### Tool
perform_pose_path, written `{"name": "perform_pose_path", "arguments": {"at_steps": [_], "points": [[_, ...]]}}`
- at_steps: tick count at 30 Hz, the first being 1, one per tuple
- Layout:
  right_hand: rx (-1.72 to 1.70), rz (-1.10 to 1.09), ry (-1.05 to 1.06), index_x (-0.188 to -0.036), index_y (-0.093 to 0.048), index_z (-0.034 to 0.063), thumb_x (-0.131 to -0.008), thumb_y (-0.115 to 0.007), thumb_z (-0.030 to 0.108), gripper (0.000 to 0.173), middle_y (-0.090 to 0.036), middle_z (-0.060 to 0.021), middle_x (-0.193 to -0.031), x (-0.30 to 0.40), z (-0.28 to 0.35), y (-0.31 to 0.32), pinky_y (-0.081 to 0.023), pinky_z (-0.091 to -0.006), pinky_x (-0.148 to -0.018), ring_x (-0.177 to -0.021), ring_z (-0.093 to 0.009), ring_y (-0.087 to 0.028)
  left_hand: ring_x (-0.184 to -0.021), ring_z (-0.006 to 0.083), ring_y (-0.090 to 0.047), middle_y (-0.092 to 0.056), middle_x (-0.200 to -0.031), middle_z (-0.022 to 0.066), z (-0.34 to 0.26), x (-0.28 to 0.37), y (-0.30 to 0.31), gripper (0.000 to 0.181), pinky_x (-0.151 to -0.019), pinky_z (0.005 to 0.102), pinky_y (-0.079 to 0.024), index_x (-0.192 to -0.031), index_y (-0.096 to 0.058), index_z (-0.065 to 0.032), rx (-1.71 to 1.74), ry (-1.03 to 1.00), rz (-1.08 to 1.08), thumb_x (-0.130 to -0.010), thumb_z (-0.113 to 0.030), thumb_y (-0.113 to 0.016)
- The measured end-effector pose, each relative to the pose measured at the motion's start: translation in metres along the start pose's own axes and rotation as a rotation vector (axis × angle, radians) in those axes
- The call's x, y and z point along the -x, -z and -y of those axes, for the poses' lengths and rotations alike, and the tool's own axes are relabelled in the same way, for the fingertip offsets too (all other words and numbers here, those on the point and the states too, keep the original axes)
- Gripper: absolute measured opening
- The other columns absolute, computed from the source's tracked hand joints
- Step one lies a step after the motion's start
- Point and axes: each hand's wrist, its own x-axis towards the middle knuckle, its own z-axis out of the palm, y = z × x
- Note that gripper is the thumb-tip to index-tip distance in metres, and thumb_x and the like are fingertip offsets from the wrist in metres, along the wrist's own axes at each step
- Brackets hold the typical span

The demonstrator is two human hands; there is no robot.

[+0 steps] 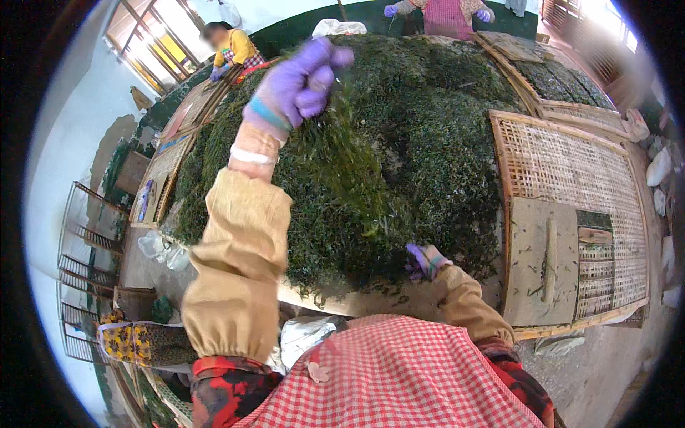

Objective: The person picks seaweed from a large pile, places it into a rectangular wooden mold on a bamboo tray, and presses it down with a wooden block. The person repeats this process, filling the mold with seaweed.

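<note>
My left hand (302,85), in a purple glove and blurred, is raised high over a broad heap of dark green leafy plant matter (444,144). Its fingers are curled around a bunch of long green strands (342,155), which trails down towards the heap. Low at the heap's near edge is my right hand (426,263), also gloved in purple. Its fingers point into the dark matter, and what lies between them is hidden. Tan sleeve covers (241,246) reach up both my forearms.
A woven bamboo frame (567,155) lies on the right, carrying a flat board (540,262). More bamboo frames (174,155) line the left. Two people in aprons stand at the far side, one at the left (241,51), one at the back (447,16). A slatted rack (88,273) stands left.
</note>
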Motion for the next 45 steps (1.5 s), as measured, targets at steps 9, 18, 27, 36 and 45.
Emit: {"name": "perform_pose_path", "arguments": {"at_steps": [9,18,27,36,45], "points": [[1.099,-0.756,1.471,-0.131,-0.054,0.0101,-0.089,-0.061,0.027,0.046,-0.052,-0.0155,-0.138,0.179,0.222,-0.094,-0.04,-0.0457,-0.105,-0.128,-0.034,-0.047,-0.031,0.0044,-0.028,-0.044,-0.057,-0.0056,-0.009,0.03,-0.008,0.037,-0.031,0.0218,-0.024,-0.114,-0.061,-0.0027,-0.089,0.223,-0.076,-0.105,-0.035,-0.045],[1.404,-0.984,1.287,-0.136,-0.054,0.0135,-0.091,-0.053,0.041,0.053,-0.05,-0.0115,-0.142,0.143,0.242,-0.107,-0.035,-0.0472,-0.106,-0.13,-0.034,-0.041,-0.037,0.0028,-0.031,-0.043,-0.057,-0.0093,-0.087,0.002,-0.049,0.035,-0.033,0.021,-0.025,-0.108,-0.059,0.0026,-0.128,-0.043,-0.022,-0.107,-0.028,-0.042],[1.214,-0.929,1.311,-0.125,-0.063,0.0175,-0.084,-0.065,0.047,0.051,-0.058,-0.0159,-0.128,0.166,0.146,-0.088,-0.039,-0.054,-0.1,-0.123,-0.04,-0.048,-0.036,0.0051,-0.034,-0.042,-0.054,-0.01,-0.044,-0.087,-0.033,0.036,-0.034,0.0236,-0.026,-0.107,-0.061,-0.003,-0.022,0.248,0.225,-0.106,-0.032,-0.04],[1.359,-0.352,0.145,-0.14,-0.052,0.0164,-0.09,-0.049,0.062,0.067,-0.054,-0.0138,-0.14,0.082,-0.043,-0.012,-0.041,-0.0471,-0.103,-0.13,-0.035,-0.048,-0.039,0.0034,-0.036,-0.045,-0.056,-0.0093,-0.128,-0.101,-0.02,0.034,-0.034,0.0205,-0.027,-0.112,-0.061,0.001,-0.108,-0.211,-0.103,-0.105,-0.027,-0.044],[1.253,-0.506,0.813,-0.132,-0.057,0.0107,-0.09,-0.057,0.051,0.058,-0.059,-0.0214,-0.13,0.161,0.132,-0.02,-0.049,-0.0484,-0.096,-0.115,-0.041,-0.059,-0.039,0.0023,-0.036,-0.045,-0.056,-0.0093,-0.213,-0.043,-0.088,0.035,-0.034,0.0179,-0.028,-0.113,-0.06,0.0029,-0.631,-0.41,-0.091,-0.105,-0.028,-0.046]]}}
